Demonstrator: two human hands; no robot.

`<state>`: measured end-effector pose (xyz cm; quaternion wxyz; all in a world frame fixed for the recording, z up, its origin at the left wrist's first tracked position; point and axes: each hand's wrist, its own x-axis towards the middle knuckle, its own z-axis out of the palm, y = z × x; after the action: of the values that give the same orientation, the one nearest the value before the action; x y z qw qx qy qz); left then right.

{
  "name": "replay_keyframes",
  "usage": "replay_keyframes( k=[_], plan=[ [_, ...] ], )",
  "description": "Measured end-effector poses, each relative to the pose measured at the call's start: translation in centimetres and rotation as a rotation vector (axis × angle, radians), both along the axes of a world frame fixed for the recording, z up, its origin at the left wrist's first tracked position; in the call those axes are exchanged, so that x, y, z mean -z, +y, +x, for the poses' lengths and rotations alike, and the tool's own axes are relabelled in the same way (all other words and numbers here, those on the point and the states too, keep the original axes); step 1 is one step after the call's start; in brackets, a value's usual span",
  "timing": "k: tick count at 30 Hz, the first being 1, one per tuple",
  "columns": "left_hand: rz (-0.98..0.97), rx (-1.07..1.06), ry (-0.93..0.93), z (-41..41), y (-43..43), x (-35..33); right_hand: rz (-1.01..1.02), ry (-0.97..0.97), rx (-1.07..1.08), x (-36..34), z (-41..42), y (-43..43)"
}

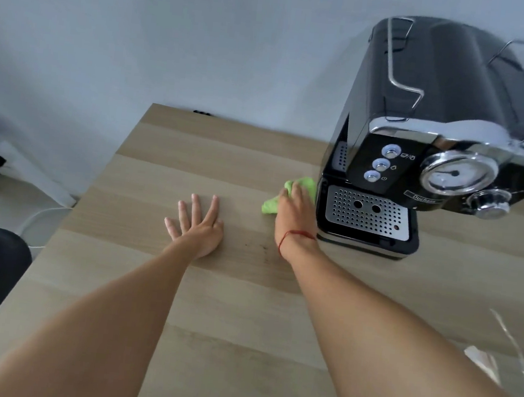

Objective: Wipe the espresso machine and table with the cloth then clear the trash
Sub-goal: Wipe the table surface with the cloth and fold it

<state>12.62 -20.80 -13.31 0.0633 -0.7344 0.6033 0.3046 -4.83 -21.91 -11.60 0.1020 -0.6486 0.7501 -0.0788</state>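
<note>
- While the right hand (pixel 295 211) holds the bunched cloth (pixel 270 206) under curved fingers, the espresso machine (pixel 437 145) stands just right of them; a hard sideways stroke could jolt its drip tray (pixel 367 213).
- Dark specks (pixel 262 247) behind those fingers may be missed.
- Left hand (pixel 198 225), fingers spread flat on the table (pixel 195 146), could smudge it.

Cloth (pixel 290 193) on table (pixel 193 159), left of espresso machine (pixel 419 169).

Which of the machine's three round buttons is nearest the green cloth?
The lowest button, marked with the power symbol, at the bottom of the column, closest to the cloth.
</note>
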Motion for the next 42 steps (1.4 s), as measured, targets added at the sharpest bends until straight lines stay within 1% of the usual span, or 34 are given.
replay_keyframes(
  k=[1,3,5,8,10,13,14,17,18,19,20,22,25,27,30,33,35,36,38,39,41,42],
  plan=[
    [0.005,0.0,0.0,0.1,-0.2,0.1,0.005,0.022,-0.003,0.0,-0.3,-1.1],
    [0.008,0.0,0.001,0.1,-0.3,0.3,0.082,0.064,0.009,0.9,-0.7,-1.8],
    [-0.001,0.004,-0.005,0.1,-0.4,0.5,0.14,0.059,0.008,2.2,-0.3,-1.2],
    [-0.005,0.011,-0.024,0.2,-0.6,0.6,0.084,-0.009,0.017,3.6,0.6,0.4],
    [-0.002,0.018,-0.032,0.3,-0.5,0.8,0.042,-0.079,-0.019,3.8,0.6,2.3],
    [-0.008,0.016,-0.032,0.5,0.1,0.6,-0.119,-0.226,-0.067,4.1,0.4,6.9],
    [-0.013,0.014,-0.026,0.4,0.4,0.6,-0.14,-0.263,-0.08,3.8,0.1,8.2],
    [-0.032,0.002,-0.021,-0.1,1.2,0.5,-0.038,-0.338,-0.157,1.5,-1.8,8.7],
    [-0.039,0.005,-0.023,-0.4,1.4,0.6,-0.06,-0.367,-0.165,0.7,-2.5,7.9],
    [-0.044,0.009,-0.023,-0.6,1.6,0.7,-0.126,-0.385,-0.15,0.0,-3.0,7.1],
    [-0.048,0.016,-0.025,-0.6,1.8,0.8,-0.165,-0.363,-0.13,-0.2,-3.1,6.1],
    [-0.051,0.029,-0.031,-0.6,1.8,1.0,-0.208,-0.255,-0.177,0.3,-2.7,4.2],
    [-0.071,0.027,-0.029,-0.6,1.6,1.2,-0.051,-0.176,-0.186,1.8,-1.4,2.5],
    [-0.085,0.03,-0.032,-0.6,1.6,1.4,-0.002,-0.16,-0.182,2.7,-0.7,2.4],
    [-0.081,0.043,-0.025,-0.6,2.2,1.4,0.007,-0.216,-0.212,3.4,-0.9,4.1],
    [-0.161,0.079,-0.022,-0.8,3.5,1.8,0.009,-0.314,-0.21,3.4,-1.4,7.3],
    [-0.272,0.027,0.049,-1.4,4.8,2.1,0.004,-0.363,-0.208,3.5,-1.4,9.1],
    [-0.343,-0.025,0.135,-1.8,5.2,1.9,-0.01,-0.38,-0.191,3.5,-1.3,9.8],
    [-0.446,-0.141,0.331,-2.3,5.6,1.1,-0.056,-0.475,-0.08,2.9,-1.3,10.2],
    [-0.485,-0.164,0.395,-2.3,5.9,0.5,-0.085,-0.535,0.0,2.3,-1.3,10.0],
    [-0.534,-0.167,0.462,-1.8,6.1,-0.2,-0.15,-0.605,0.133,1.3,-1.2,8.9],
    [-0.538,-0.15,0.447,-1.3,5.9,-0.3,-0.175,-0.608,0.146,0.9,-1.1,8.0]
  ],
)
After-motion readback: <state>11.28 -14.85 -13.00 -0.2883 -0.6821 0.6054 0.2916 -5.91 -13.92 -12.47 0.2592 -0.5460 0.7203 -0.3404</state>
